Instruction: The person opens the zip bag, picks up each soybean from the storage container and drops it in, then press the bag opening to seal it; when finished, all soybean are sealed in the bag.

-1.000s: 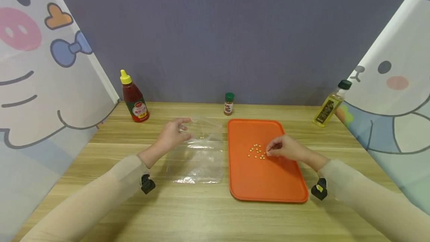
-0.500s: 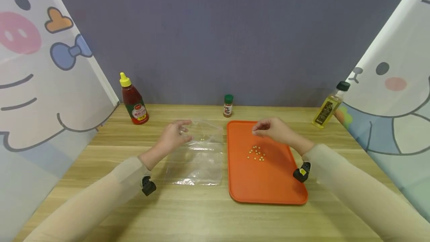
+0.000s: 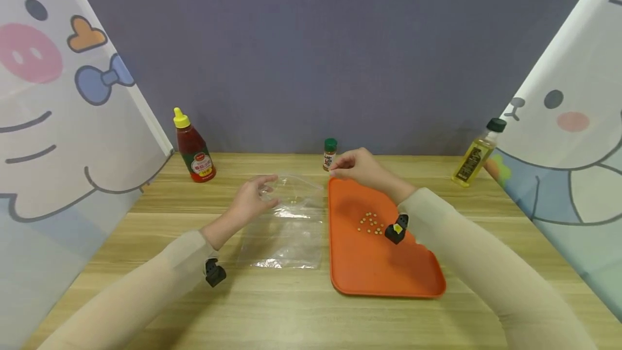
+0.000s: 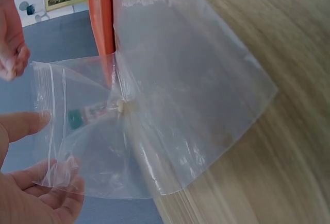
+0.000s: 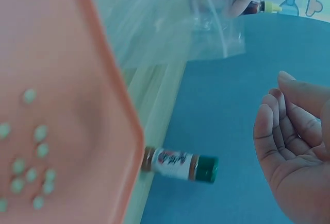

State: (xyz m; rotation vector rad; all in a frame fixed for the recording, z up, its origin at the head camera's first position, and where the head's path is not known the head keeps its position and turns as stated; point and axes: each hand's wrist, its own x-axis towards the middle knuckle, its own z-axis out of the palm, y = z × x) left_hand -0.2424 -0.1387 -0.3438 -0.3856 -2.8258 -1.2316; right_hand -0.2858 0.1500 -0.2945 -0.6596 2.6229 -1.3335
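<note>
My left hand point(image 3: 252, 197) holds the mouth of a clear zip-lock bag point(image 3: 286, 236), which lies on the table with its top raised; the left wrist view shows its fingers curled at the zip edge point(image 4: 58, 95). A few pale soybeans point(image 4: 120, 105) lie inside the bag. Above the far left corner of the orange tray point(image 3: 384, 277), my right hand point(image 3: 363, 169) pinches a small soybean between thumb and forefinger, barely visible in the left wrist view. Several loose soybeans point(image 3: 370, 222) lie on the tray, seen closer as pale beans point(image 5: 41, 133) in the right wrist view.
A small green-capped spice jar point(image 3: 329, 154) stands behind the tray, close to my right hand. The ketchup bottle point(image 3: 195, 147) is at the back left, and an oil bottle point(image 3: 476, 155) at the back right. A grey partition point(image 3: 311, 58) closes off the table's rear.
My right hand has lifted from the soybeans on the tray and moved left and away toward the bag's side, still pinching. My left hand stays at the bag's mouth.
</note>
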